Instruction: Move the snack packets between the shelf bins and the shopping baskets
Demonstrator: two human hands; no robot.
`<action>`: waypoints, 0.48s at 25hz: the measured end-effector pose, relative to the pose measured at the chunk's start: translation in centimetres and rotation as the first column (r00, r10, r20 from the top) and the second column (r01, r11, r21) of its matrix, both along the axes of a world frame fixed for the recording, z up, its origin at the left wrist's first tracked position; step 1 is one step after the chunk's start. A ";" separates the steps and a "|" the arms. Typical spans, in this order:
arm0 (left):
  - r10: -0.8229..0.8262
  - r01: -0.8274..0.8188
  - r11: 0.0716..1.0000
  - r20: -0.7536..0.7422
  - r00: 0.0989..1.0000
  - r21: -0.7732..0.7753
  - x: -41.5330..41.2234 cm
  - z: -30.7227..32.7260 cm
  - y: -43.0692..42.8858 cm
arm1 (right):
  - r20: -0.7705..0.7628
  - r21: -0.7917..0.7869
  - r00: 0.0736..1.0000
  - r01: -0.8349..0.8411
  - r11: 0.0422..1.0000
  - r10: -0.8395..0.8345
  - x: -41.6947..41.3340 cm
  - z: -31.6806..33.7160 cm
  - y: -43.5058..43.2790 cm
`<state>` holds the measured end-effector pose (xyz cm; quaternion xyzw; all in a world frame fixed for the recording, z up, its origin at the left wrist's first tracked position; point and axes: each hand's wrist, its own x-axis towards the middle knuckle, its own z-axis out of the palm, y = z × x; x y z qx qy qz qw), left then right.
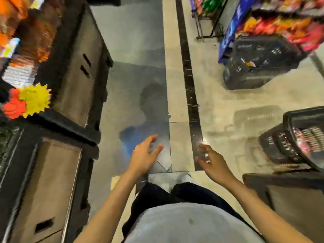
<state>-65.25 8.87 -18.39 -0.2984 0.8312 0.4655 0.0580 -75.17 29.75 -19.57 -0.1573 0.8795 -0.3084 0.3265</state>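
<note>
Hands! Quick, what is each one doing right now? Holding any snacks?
Left hand: open, fingers spread, holding nothing, out over the floor.
Right hand: open, fingers spread, holding nothing too.

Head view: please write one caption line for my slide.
Both empty hands, left hand and right hand, reach over the aisle floor, with two black baskets at right.

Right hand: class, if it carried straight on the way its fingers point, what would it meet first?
Probably nothing soon. The right hand is empty and open, pointing along the dark floor strip; both baskets lie off to its right. Depth is unclear.
</note>
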 end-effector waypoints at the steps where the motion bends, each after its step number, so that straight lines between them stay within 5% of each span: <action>1: -0.045 0.045 0.999 -0.014 0.999 0.014 -2.1 -0.2 1.6 | -0.001 0.001 0.998 0.065 0.998 -0.065 -0.8 -0.2 2.1; 12: -0.486 0.482 0.864 -0.007 0.874 0.146 -19.4 -0.8 14.0 | 0.000 -0.028 0.788 0.615 0.788 -0.615 -10.1 -0.7 16.5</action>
